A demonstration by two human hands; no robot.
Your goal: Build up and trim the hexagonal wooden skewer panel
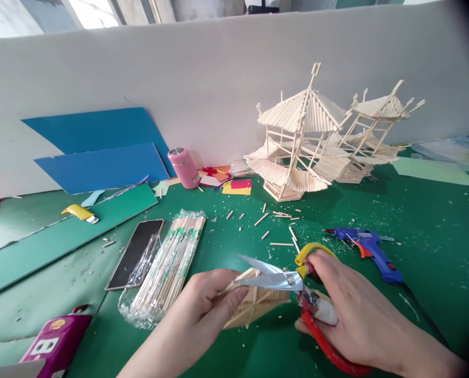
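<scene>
My left hand point(214, 299) is closed on a small wooden stick piece point(258, 310), thumb and fingers pinching its upper left edge. My right hand point(348, 304) grips scissors point(277, 278) with one yellow and one red handle. Their blades are parted and point left, lying over the top of the stick piece near my left fingertips. Part of the piece is hidden behind the blades and my left hand. Small cut sticks point(261, 219) and crumbs lie beyond the scissors on the green table point(218, 236).
Two stick pavilions point(305, 115) stand at the back right. A blue glue gun point(368, 249) with its cable lies right. To the left are a pack of sticks point(171, 262), a phone point(134, 252), a yellow cutter point(79, 212) and a pink bottle point(184, 168).
</scene>
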